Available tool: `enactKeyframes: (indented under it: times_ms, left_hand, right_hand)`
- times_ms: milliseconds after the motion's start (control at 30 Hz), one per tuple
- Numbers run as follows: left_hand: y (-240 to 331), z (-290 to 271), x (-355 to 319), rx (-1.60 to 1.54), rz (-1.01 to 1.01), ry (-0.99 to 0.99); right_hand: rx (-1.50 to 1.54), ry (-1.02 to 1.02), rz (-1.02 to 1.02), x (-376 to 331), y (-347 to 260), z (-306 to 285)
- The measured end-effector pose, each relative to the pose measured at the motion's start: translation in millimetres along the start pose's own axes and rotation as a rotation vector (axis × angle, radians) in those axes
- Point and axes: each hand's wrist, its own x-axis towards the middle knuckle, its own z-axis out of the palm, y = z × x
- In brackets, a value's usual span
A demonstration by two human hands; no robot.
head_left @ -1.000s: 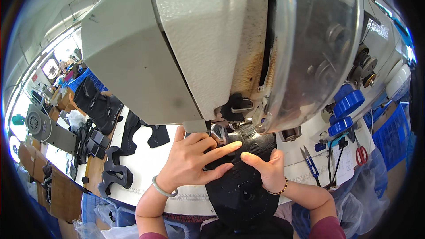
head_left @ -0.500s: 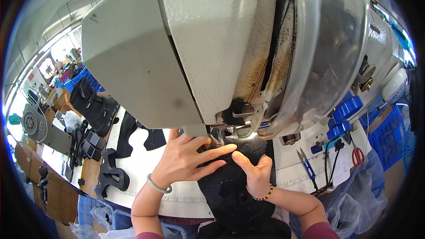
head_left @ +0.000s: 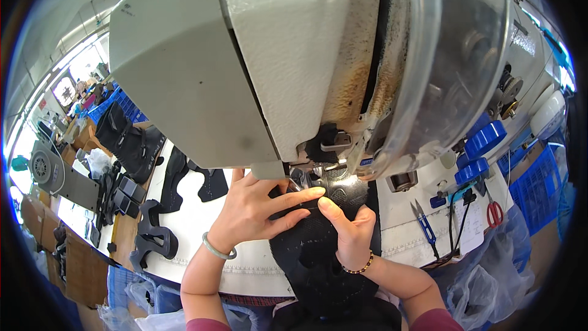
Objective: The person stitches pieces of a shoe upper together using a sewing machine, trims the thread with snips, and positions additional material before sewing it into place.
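A grey industrial sewing machine looms over the table, its small lamp lighting the stitching area. Under its head lies a black fabric piece with a textured patch and pale marks, hanging toward my lap. My left hand rests on the left side of the fabric by the presser foot, fingers stretched out. On the other side my right hand grips the fabric, thumb laid on top and pointing at the left index fingertip, other fingers curled. The needle itself is hard to make out.
Blue thread snips and red-handled scissors lie on the right. Black cut-out pieces and a black boot are at the left. Blue spools stand beside the machine; a blue crate is beyond.
Both hands and the fabric have shifted slightly left and toward the machine. The thumb and index fingertip stay close together. The view has tilted a little.
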Motion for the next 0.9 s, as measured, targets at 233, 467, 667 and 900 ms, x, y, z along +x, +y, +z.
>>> enactKeyframes:
  times_ms: [233, 467, 667, 900]
  left_hand:
    - [-0.2, -1.2, 1.8, 0.046, 0.039, 0.082]
    - [2.5, -2.1, 0.7, -0.040, 0.247, 0.036]
    - [5.1, -3.0, 2.1, -0.087, 0.181, -0.006]
    - [3.8, -0.5, 2.6, -0.138, 0.146, -0.005]
  right_hand:
    - [0.006, 0.055, -0.035, 2.3, -5.5, 11.9]
    - [-0.085, 0.016, -0.058, 0.1, -2.9, 3.2]
    - [-0.058, 0.060, -0.028, 2.6, -2.8, 6.3]
    - [-0.037, 0.116, -0.020, 5.2, -9.9, 12.8]
